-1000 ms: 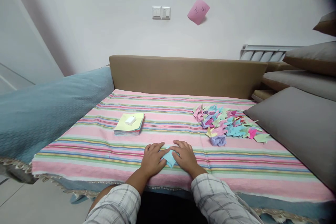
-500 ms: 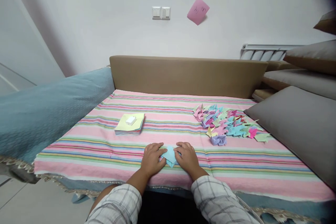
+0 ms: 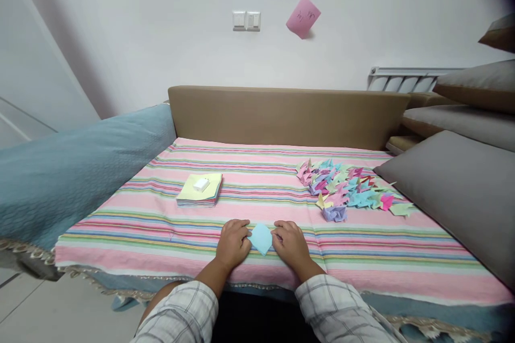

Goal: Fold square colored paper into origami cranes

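Note:
A light blue folded paper [image 3: 261,237] lies flat on the striped cloth [image 3: 362,257] near its front edge. My left hand [image 3: 233,243] pinches its left corner with curled fingers. My right hand [image 3: 291,243] holds its right corner the same way. Between the hands the paper shows as a small diamond shape. Both sleeves are checked white.
A stack of coloured paper squares [image 3: 200,191] with a small white object [image 3: 200,184] on top sits at the left. A heap of several folded paper shapes [image 3: 346,188] lies at the right, beside grey cushions [image 3: 454,193]. A brown backrest [image 3: 281,115] runs behind; a blue cover [image 3: 76,166] drapes at the left.
My hands have drawn apart to the paper's two side corners. The blue paper, mostly covered before, now lies exposed as a flat diamond between them.

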{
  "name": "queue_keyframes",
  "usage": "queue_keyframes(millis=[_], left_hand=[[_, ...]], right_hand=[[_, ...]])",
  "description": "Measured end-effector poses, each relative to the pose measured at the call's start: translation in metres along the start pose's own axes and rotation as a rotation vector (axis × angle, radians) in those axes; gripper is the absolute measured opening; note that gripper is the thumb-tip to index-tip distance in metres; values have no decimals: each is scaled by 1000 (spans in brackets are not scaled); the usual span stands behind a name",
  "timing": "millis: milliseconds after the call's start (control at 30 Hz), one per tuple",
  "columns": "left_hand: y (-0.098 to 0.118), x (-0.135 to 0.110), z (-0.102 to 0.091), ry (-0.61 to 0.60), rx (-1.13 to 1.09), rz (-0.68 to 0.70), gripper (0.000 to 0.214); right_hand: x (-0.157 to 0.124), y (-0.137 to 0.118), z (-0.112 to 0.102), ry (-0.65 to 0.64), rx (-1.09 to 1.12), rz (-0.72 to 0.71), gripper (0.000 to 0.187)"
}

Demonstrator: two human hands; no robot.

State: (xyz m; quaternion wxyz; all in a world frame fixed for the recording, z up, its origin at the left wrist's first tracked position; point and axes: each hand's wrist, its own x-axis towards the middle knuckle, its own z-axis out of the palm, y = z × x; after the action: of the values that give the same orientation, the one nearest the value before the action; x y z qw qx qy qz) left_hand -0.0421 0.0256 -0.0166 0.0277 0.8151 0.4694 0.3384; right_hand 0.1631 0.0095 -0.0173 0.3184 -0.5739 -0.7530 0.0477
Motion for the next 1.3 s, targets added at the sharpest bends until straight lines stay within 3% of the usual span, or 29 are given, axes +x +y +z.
queue_keyframes(millis=[133,467,633,733,1100,1300], left_hand=[[2,0,-2,16,14,7,11],[9,-2,-6,-32,64,6,7],[12,-2,-7,-149,152,176,42],[12,-1,-8,-189,149,212,47],[17,-8,-14,-156,75,305,35],[18,-12,-12,-143,61,268,19]], right_hand=[[-1,0,0,13,-4,-7,16],[-2,1,2,44,2,-16,13],[-3,0,3,45,-14,1,13],[-3,1,4,50,-18,-1,13],[-3,2,4,48,-19,2,12],[-3,1,3,48,12,12,10]])
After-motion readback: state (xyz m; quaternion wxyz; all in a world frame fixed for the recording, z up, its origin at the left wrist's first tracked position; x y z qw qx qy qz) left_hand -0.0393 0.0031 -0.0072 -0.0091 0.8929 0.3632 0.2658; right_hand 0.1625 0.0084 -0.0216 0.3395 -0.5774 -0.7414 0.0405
